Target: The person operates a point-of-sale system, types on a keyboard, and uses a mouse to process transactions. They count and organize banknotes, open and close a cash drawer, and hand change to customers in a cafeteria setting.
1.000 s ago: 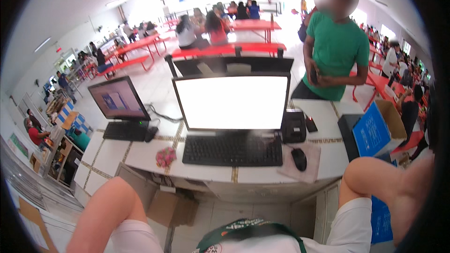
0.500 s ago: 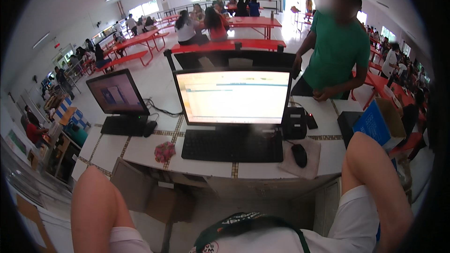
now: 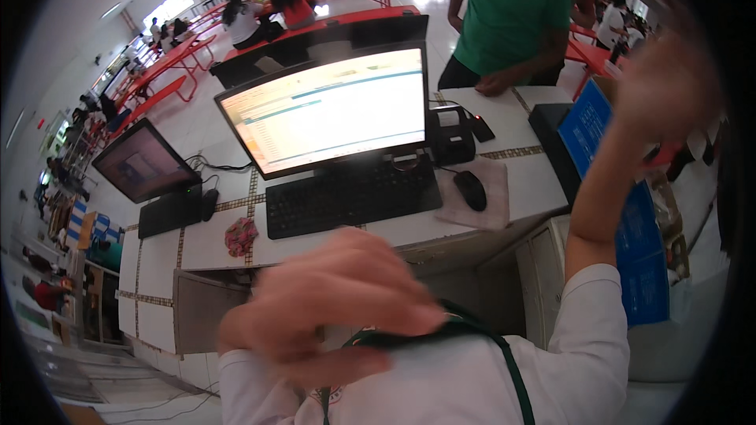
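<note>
In front of my chest my left hand is raised, blurred, its thumb and curled fingers apart with nothing seen between them. Behind its fingertips runs a green lanyard; contact is unclear. My right hand is up at the far right, above a blue box; motion smears its fingers. Past my left hand on the tiled counter lies a black keyboard, below a lit monitor. A black mouse rests on a pale cloth-like pad.
A second monitor with its own keyboard stands at left. A pink patterned cloth bundle lies near the counter edge. Right of the main monitor is a black boxy device. A person in a green shirt stands across the counter. Red tables lie beyond.
My view has tilted down and turned to the right. Both hands, out of sight before, have come into view: the left before my chest, the right at the far right.
</note>
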{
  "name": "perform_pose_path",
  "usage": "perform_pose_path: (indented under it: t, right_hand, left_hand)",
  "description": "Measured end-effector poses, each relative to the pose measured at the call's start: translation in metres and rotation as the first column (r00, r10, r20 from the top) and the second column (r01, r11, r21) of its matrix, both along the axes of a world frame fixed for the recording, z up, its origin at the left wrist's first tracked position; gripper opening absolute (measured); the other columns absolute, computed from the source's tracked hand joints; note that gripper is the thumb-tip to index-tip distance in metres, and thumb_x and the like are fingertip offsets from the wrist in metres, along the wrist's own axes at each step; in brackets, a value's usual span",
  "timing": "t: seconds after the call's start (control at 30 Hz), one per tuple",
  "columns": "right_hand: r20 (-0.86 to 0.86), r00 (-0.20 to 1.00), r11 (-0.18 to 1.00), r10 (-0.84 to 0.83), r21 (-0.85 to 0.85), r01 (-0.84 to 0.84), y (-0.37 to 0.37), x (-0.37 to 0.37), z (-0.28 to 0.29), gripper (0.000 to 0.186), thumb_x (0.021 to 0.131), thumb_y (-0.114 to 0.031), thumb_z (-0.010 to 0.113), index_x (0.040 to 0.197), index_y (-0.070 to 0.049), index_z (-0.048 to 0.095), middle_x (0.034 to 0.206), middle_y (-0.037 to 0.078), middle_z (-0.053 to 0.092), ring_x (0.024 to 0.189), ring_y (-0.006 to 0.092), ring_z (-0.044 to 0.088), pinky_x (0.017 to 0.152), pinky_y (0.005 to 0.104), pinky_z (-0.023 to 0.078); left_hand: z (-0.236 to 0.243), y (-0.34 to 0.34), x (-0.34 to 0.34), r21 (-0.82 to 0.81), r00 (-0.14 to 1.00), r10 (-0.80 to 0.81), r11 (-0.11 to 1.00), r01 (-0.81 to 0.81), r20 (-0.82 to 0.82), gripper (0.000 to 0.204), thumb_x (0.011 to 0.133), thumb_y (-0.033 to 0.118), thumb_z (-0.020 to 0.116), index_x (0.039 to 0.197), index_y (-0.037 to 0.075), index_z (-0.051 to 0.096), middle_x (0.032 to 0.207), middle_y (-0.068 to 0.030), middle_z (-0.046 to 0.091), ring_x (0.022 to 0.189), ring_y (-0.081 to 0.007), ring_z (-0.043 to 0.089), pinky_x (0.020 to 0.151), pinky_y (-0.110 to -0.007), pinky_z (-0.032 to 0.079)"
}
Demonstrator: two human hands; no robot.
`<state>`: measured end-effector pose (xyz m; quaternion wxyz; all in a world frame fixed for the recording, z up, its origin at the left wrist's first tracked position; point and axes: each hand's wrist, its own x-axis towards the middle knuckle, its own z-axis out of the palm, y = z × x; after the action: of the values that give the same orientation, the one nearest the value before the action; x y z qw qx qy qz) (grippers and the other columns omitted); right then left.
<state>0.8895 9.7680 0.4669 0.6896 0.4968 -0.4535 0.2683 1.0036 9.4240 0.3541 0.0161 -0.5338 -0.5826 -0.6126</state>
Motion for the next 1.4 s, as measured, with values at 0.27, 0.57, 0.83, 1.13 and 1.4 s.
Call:
perform_pose_path:
  t: [0.27, 0.57, 0.83, 1.13, 1.4]
  right_hand:
    - [0.872, 0.187, 0.892, -0.452, 0.437, 0.116, 0.026, -0.209, -0.234, 0.039, 0.088, -0.011, 0.074, 0.125, -0.007, 0.064, 0.104, 0.011, 0.067, 0.09, 0.0213, 0.065, 0.081, 0.034, 0.053]
    - [0.79, 0.232, 0.821, -0.568, 0.563, 0.094, 0.039, -0.239, -0.389, 0.07, 0.076, -0.001, 0.071, 0.143, -0.005, 0.052, 0.133, 0.023, 0.057, 0.128, 0.0381, 0.053, 0.111, 0.0444, 0.042]
    - [0.731, 0.457, 0.825, -0.507, 0.565, 0.011, 0.032, -0.263, -0.385, 0.043, 0.08, -0.005, 0.072, 0.123, -0.009, 0.065, 0.108, 0.014, 0.058, 0.102, 0.033, 0.058, 0.091, 0.0394, 0.047]
    - [0.584, 0.6, 0.749, -0.547, 0.661, 0.039, 0.033, -0.247, -0.39, 0.017, 0.082, -0.018, 0.073, 0.088, -0.003, 0.068, 0.103, 0.014, 0.064, 0.103, 0.0335, 0.061, 0.092, 0.0427, 0.048]
    - [0.771, 0.545, 0.944, -0.328, 0.273, 0.183, 0.105, -0.214, -0.346, 0.015, 0.096, -0.018, 0.063, 0.102, -0.004, 0.06, 0.094, 0.016, 0.066, 0.089, 0.0319, 0.066, 0.082, 0.0415, 0.052]
  left_hand:
    - [-0.027, 0.099, -0.005, 0.51, 0.623, -0.742, 0.646, 0.568, 0.246, 0.068, 0.098, 0.049, 0.062, 0.123, -0.014, 0.06, 0.122, -0.0264, 0.065, 0.11, -0.0356, 0.065, 0.1, -0.045, 0.049]
    - [-0.186, 0.052, -0.094, -0.308, 0.68, 0.494, 0.636, -0.707, -0.542, 0.038, 0.078, 0.017, 0.078, 0.115, 0.012, 0.069, 0.131, -0.01, 0.061, 0.128, -0.0344, 0.053, 0.105, -0.05, 0.039]
    - [-0.347, -0.01, -0.16, -0.064, 0.118, 0.771, 0.101, -0.993, -0.626, 0.026, 0.091, 0.017, 0.069, 0.115, 0.009, 0.067, 0.148, -0.0145, 0.048, 0.142, -0.0384, 0.037, 0.114, -0.052, 0.029]
    - [-0.361, -0.014, -0.161, 0.152, -0.173, 0.796, -0.102, -0.983, -0.58, 0.017, 0.096, 0.018, 0.065, 0.11, 0.01, 0.069, 0.145, -0.0126, 0.05, 0.141, -0.037, 0.039, 0.115, -0.052, 0.028]
    - [-0.363, -0.025, -0.169, 0.139, -0.18, 0.814, -0.123, -0.983, -0.552, 0.016, 0.098, 0.016, 0.062, 0.107, 0.006, 0.069, 0.144, -0.0131, 0.05, 0.139, -0.0356, 0.041, 0.114, -0.05, 0.03]
